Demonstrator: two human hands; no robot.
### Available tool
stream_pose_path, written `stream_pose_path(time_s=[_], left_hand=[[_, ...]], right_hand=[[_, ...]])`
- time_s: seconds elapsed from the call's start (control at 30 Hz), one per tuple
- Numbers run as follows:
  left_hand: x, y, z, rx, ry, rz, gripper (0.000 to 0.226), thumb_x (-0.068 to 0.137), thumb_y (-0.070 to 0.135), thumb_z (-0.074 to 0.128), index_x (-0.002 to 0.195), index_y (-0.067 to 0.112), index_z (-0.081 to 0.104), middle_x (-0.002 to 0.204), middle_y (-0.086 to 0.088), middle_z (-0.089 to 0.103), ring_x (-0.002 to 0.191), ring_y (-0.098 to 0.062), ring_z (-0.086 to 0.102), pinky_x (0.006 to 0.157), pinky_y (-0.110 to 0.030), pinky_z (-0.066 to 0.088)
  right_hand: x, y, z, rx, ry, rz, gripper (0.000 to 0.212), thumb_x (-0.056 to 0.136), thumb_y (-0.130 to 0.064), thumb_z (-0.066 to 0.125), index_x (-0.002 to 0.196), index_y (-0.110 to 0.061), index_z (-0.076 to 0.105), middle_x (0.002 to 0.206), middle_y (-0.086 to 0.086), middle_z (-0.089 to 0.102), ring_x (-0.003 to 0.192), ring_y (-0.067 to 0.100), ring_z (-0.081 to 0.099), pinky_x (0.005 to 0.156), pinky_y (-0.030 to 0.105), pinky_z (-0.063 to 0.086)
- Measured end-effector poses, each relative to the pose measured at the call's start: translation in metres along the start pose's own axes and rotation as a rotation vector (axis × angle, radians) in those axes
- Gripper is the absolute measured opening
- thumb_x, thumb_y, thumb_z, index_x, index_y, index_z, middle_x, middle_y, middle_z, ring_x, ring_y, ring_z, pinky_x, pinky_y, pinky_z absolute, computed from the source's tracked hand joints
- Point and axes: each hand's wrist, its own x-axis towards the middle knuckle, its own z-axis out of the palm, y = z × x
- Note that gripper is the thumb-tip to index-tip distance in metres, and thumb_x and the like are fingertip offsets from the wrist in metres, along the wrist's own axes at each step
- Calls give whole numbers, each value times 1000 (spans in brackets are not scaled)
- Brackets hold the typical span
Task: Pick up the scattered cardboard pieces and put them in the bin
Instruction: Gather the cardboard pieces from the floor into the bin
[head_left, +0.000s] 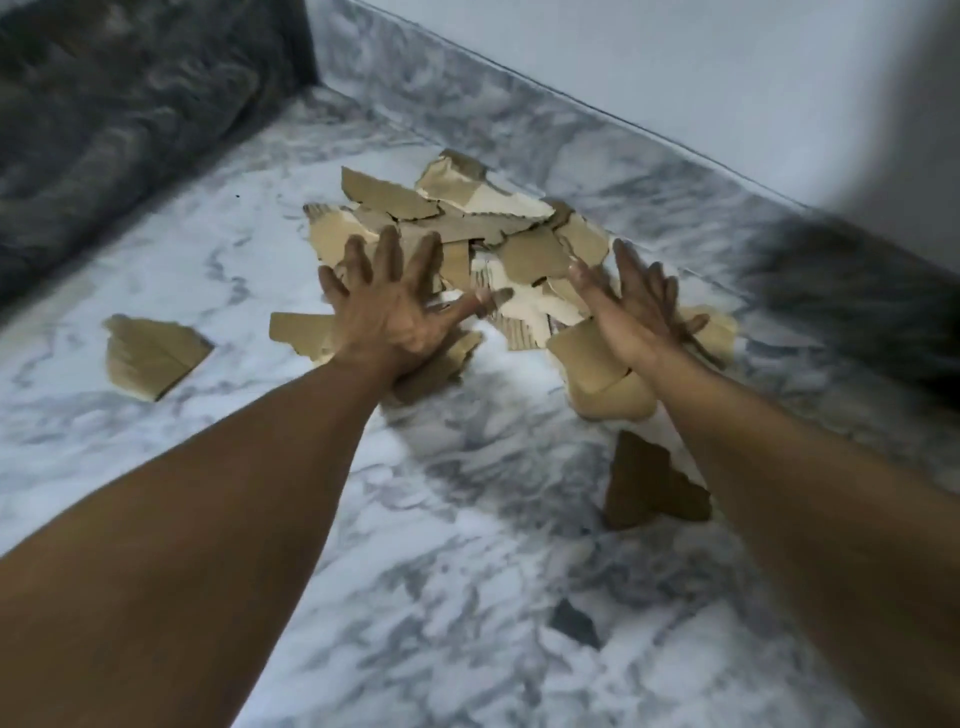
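A heap of torn brown cardboard pieces (467, 223) lies on the marbled grey-white floor near the wall. My left hand (395, 306) hovers over the heap's left side, fingers spread wide, palm down. My right hand (639, 306) reaches over the right side, fingers apart and edge-on. Neither hand holds anything. One loose cardboard piece (150, 356) lies apart at the left. A darker cardboard piece (649, 486) lies under my right forearm. No bin is in view.
A dark grey fuzzy fabric mass (119, 119) fills the upper left. A marbled skirting and white wall (675, 67) run diagonally behind the heap. A blurred dark shape (852, 291) sits at the right edge. A small dark chip (574, 623) lies on the floor.
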Motion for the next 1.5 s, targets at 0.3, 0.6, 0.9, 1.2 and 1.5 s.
stream_pose_path(time_s=[0.3, 0.6, 0.9, 1.2, 1.5], left_hand=[[-41, 37, 8, -261, 312, -17, 51, 97, 63, 29, 136, 36, 47, 149, -1, 47, 139, -31, 36, 107, -51, 28], [41, -13, -39, -85, -82, -77, 125, 41, 113, 15, 153, 58, -3, 169, 3, -17, 150, -45, -21, 108, -78, -13], [-53, -28, -29, 81, -329, 129, 128, 39, 114, 27, 150, 61, -7, 168, 8, -14, 153, -32, -18, 113, -74, -2], [-150, -15, -12, -12, -47, -237, 153, 38, 80, 81, 155, 37, -8, 162, -12, 8, 144, -43, 19, 103, -63, 32], [-186, -14, -62, -815, -316, -418, 66, 53, 38, 87, 109, 9, 69, 101, -9, 73, 89, -28, 66, 71, -34, 53]], right_hand=[[-27, -29, 36, 23, 160, -306, 69, 87, -50, 68, 146, -24, 44, 149, 4, 47, 137, 29, 39, 115, 42, 28], [-41, -9, 27, -66, 16, 175, 119, 61, -103, 25, 154, -42, -18, 163, 14, -26, 147, 42, -25, 109, 68, -20], [-66, -24, 42, -124, 124, -34, 106, 75, -80, 59, 156, -23, 19, 155, 13, 25, 142, 36, 22, 113, 50, 22], [-120, -43, 57, 78, -28, -17, 65, 86, -59, 66, 135, -24, 42, 125, 5, 63, 107, 32, 63, 88, 43, 54], [-202, -9, 78, 458, 62, 4, 44, 91, -49, 64, 126, -35, 42, 121, -1, 65, 105, 25, 63, 82, 35, 53]])
